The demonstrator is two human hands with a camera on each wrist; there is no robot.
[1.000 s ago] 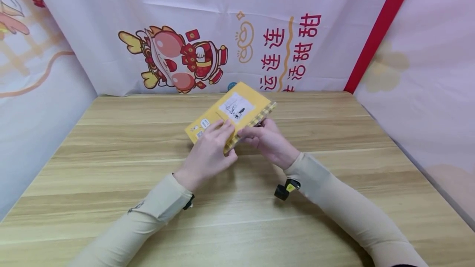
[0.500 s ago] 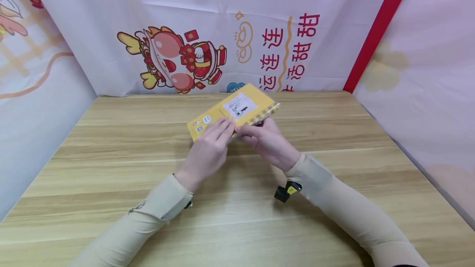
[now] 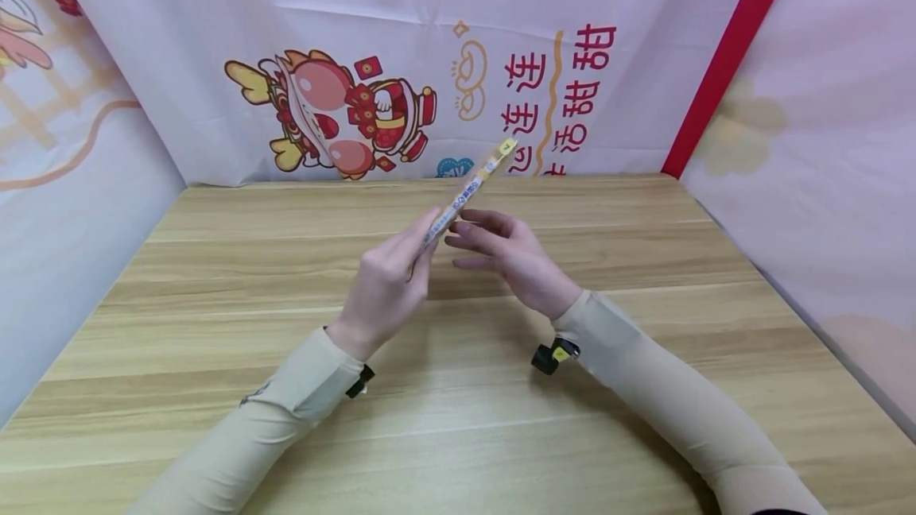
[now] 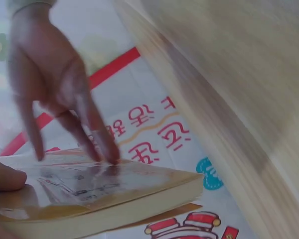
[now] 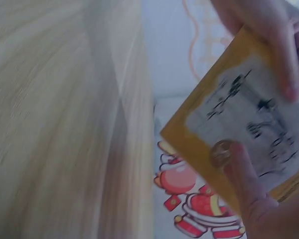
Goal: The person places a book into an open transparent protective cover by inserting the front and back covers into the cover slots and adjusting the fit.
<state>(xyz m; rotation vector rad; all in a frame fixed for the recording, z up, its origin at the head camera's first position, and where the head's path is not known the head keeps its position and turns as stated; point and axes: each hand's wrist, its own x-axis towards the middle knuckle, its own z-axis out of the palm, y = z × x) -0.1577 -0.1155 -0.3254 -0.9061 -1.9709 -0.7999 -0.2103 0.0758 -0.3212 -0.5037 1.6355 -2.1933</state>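
Observation:
My left hand (image 3: 386, 284) grips a thin yellow book (image 3: 468, 189), thumb on one face and fingers on the other. It stands tilted above the table, with its lettered narrow edge turned up toward the head camera. My right hand (image 3: 518, 261) is just to the right, fingers spread and fairly straight. In the right wrist view, one fingertip of that hand lies over a round sticker on the glossy cover (image 5: 229, 109), which bears a line drawing. From the left wrist, the book's pale page edge (image 4: 139, 211) shows, and the right fingers reach down to the cover.
A light wood-grain table (image 3: 458, 420) spreads beneath both hands. Behind it hangs a white printed cloth (image 3: 401, 30) with a cartoon figure and red lettering. More cloth closes off the left and right sides. A small black camera (image 3: 547, 358) sits at the right wrist.
The book has swung from lying nearly face up to standing on edge. My left hand has shifted from resting on its cover to gripping it, while my right hand has loosened its hold and spread its fingers.

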